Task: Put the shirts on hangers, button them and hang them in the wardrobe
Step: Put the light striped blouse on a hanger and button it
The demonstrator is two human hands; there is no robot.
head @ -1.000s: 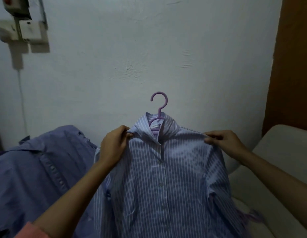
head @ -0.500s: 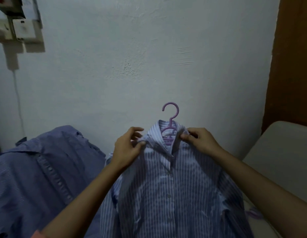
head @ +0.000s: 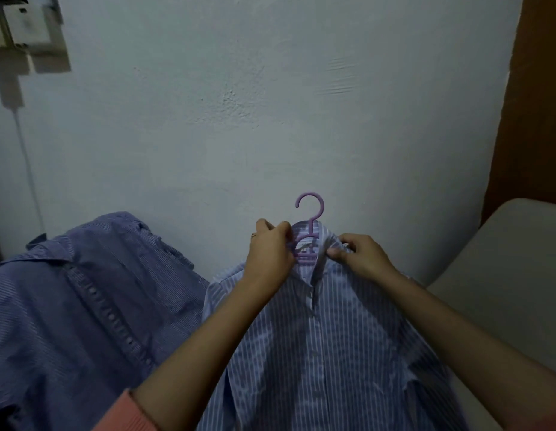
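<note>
Since a second ago I see both hands have come in from the shoulders of the pale striped shirt [head: 320, 353] to its collar, and the view has tipped so the purple hanger [head: 311, 213] sits lower in the frame. My left hand [head: 270, 256] now has its fingers curled around the left collar edge, thumb and fingertips closed on the fabric right beside the hanger's neck. My right hand [head: 360, 255] pinches the right collar flap between thumb and forefinger, the other fingers folded in. The shirt hangs on the hanger with its front toward me, the placket running down the middle, the hook standing free above the collar against the wall [head: 239, 104]. That wall is pale, rough plaster with a few scuffs. At upper left I make out a white electrical box [head: 24, 26] with a cable [head: 27, 169] dropping from it. A darker blue striped shirt [head: 83, 306] lies spread out to the left, touching the pale one's edge. To the right there is a light cushioned seat [head: 513, 275], and behind it a brown wooden panel [head: 538, 104].
</note>
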